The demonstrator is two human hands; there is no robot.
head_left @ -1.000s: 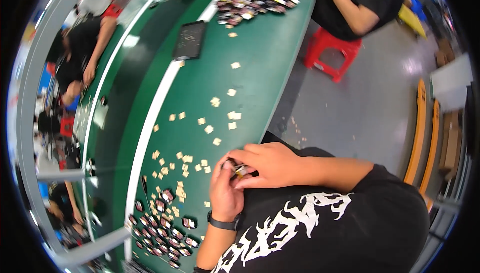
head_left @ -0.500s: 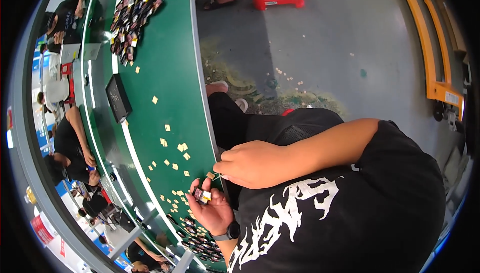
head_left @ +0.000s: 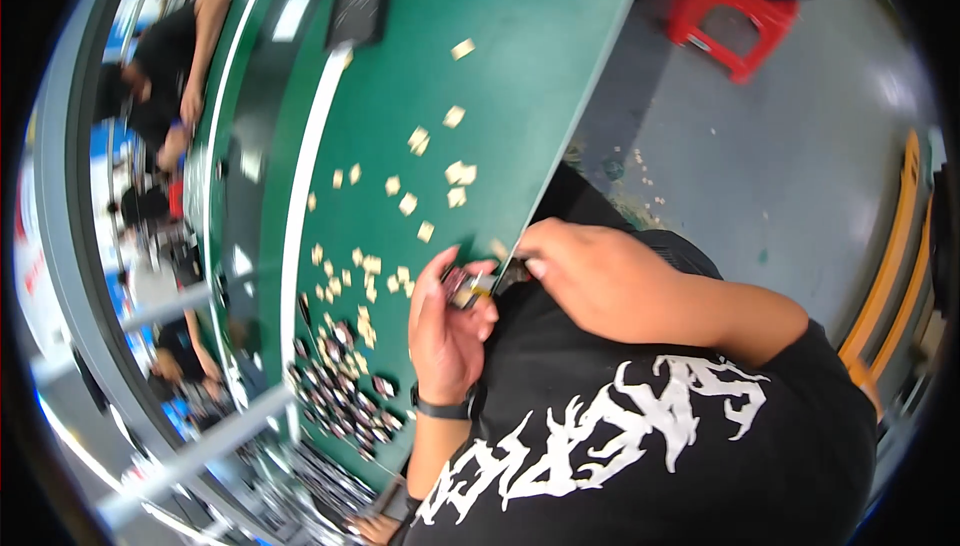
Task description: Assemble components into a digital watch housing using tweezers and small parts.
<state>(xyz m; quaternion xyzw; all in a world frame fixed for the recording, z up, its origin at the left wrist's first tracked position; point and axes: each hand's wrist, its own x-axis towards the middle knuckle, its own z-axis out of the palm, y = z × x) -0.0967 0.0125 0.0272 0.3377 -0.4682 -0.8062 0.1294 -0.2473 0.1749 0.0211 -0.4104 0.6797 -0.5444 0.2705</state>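
My left hand [head_left: 442,341] is palm up over the table's near edge, fingers curled around a small dark part [head_left: 466,286] with a yellow patch and a pale patch. Just right of it is my right hand [head_left: 590,271], its thumb and forefinger pinched together. What that pinch holds is smeared by motion. A blurred tan piece [head_left: 499,248] shows close to its fingertips, between the two hands. Many small tan squares [head_left: 408,204] lie scattered on the green table [head_left: 520,96] beyond my hands. Left of my left wrist lies a pile of similar dark parts [head_left: 335,391].
A black tray [head_left: 358,4] sits at the far left by a white strip [head_left: 318,136] along the table. Grey metal bars [head_left: 190,456] cross the lower left. On the floor at right are a red stool [head_left: 735,21] and a yellow pallet jack [head_left: 890,266]. Other people [head_left: 165,66] sit across.
The view has swung, so the table, tray and stool appear shifted. My left hand still holds the dark part, and my right hand stays close beside it, pinched.
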